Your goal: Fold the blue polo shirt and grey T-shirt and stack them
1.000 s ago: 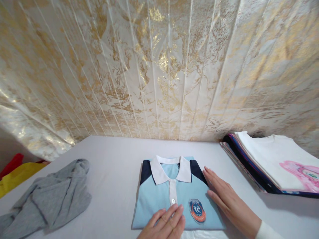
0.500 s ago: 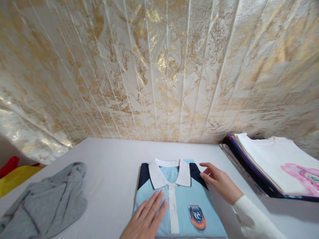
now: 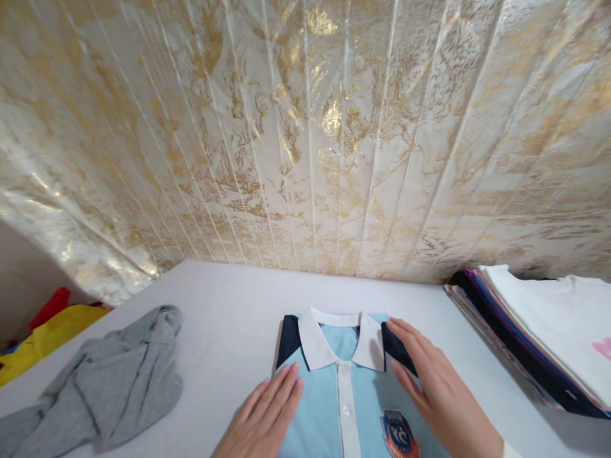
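A folded light blue polo shirt [image 3: 319, 407] lies face up in front of me, with a white collar, navy shoulders and a badge on the chest; its lower end is cut off by the frame. My left hand [image 3: 267, 407] rests flat on the left side of its front, fingers stretched out. On the opposite side, my right hand [image 3: 432, 375] lies over the navy shoulder and right edge, thumb apart from the fingers. Neither hand grasps the cloth.
A crumpled grey garment [image 3: 119, 381] lies on the white table [image 3: 224, 318] to the left. Red and yellow cloth [image 3: 52, 334] sits beyond the table's left edge. A stack of folded shirts [image 3: 539, 331] stands at the right, before a gold-patterned curtain [image 3: 305, 159].
My right hand has moved from beside the shirt's shoulder onto it. My left hand has shifted toward the shirt's left edge. The view has turned slightly left.
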Demonstrator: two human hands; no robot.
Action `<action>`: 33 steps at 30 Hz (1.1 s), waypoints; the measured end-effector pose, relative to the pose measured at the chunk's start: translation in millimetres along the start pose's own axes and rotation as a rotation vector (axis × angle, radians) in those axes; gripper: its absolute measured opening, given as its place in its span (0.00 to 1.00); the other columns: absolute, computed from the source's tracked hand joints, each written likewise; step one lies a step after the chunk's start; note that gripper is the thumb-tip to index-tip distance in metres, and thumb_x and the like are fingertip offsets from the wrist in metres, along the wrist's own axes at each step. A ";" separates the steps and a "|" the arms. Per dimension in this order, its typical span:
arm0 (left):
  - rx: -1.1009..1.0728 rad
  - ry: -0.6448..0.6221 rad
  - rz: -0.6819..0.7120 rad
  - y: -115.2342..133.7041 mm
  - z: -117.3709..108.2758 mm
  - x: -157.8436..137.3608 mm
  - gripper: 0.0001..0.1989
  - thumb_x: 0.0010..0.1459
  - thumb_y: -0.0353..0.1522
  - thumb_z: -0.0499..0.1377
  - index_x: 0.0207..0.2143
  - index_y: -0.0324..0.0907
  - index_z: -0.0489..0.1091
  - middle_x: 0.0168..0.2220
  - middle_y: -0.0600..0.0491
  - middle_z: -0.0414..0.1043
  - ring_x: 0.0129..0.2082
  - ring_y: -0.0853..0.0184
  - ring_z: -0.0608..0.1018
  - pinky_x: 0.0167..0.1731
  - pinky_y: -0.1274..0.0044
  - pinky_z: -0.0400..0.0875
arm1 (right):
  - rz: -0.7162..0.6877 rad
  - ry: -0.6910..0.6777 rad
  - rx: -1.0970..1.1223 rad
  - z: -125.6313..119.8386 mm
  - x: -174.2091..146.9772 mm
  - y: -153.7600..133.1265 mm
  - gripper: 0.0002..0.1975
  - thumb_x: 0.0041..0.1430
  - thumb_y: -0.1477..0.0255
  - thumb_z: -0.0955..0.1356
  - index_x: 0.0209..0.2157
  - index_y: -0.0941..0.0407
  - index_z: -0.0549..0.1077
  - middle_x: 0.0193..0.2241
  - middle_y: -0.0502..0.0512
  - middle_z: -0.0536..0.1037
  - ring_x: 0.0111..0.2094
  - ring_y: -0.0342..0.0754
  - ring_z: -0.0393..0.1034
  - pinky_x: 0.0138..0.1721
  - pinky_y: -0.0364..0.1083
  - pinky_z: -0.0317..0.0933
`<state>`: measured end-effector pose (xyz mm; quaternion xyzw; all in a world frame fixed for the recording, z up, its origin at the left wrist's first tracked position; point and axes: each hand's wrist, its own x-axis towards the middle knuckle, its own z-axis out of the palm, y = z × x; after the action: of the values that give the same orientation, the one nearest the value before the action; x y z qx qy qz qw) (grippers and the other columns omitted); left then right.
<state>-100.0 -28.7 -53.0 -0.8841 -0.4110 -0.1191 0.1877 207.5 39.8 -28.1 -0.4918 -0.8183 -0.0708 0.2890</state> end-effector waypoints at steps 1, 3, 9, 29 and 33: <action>-0.018 -0.025 -0.027 -2.0 -2.8 -0.7 0.36 0.65 0.48 0.43 0.66 0.36 0.37 0.63 0.46 0.55 0.62 0.61 0.59 0.55 0.74 0.58 | -0.065 0.003 -0.038 -1.2 -5.3 -11.6 0.26 0.63 0.66 0.60 0.61 0.56 0.55 0.58 0.61 0.65 0.59 0.53 0.58 0.52 0.51 0.60; -0.047 -0.059 -0.066 -4.2 -7.1 -2.2 0.35 0.67 0.44 0.44 0.66 0.36 0.34 0.64 0.45 0.52 0.62 0.61 0.58 0.56 0.73 0.57 | -0.164 -0.024 -0.104 2.7 -15.5 -29.8 0.30 0.62 0.65 0.61 0.63 0.57 0.50 0.61 0.61 0.60 0.62 0.54 0.53 0.52 0.51 0.60; -0.185 -0.116 -0.107 -10.7 -17.6 7.1 0.32 0.64 0.34 0.51 0.66 0.45 0.40 0.64 0.49 0.52 0.62 0.59 0.59 0.56 0.69 0.59 | -0.295 -0.069 -0.125 18.3 -16.3 -35.0 0.30 0.59 0.62 0.65 0.60 0.57 0.59 0.59 0.61 0.65 0.59 0.61 0.58 0.48 0.54 0.61; -0.524 -0.188 -0.521 -70.7 5.9 108.8 0.15 0.51 0.19 0.53 0.36 0.45 0.72 0.38 0.55 0.73 0.44 0.62 0.69 0.45 0.69 0.57 | -0.112 -0.250 0.496 51.1 96.4 -54.1 0.11 0.52 0.85 0.62 0.31 0.54 0.66 0.35 0.52 0.72 0.39 0.49 0.63 0.41 0.49 0.57; -0.563 -0.185 -0.517 -70.8 1.8 109.0 0.14 0.48 0.18 0.53 0.32 0.44 0.71 0.36 0.55 0.73 0.42 0.62 0.70 0.44 0.69 0.56 | -0.153 -0.190 0.489 53.0 79.3 -54.4 0.12 0.54 0.87 0.60 0.30 0.54 0.64 0.40 0.53 0.71 0.40 0.49 0.62 0.41 0.49 0.57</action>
<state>-85.5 88.2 1.7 -0.7754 -0.5865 -0.1904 -0.1359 112.4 94.0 -19.6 -0.3486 -0.8692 0.1539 0.3150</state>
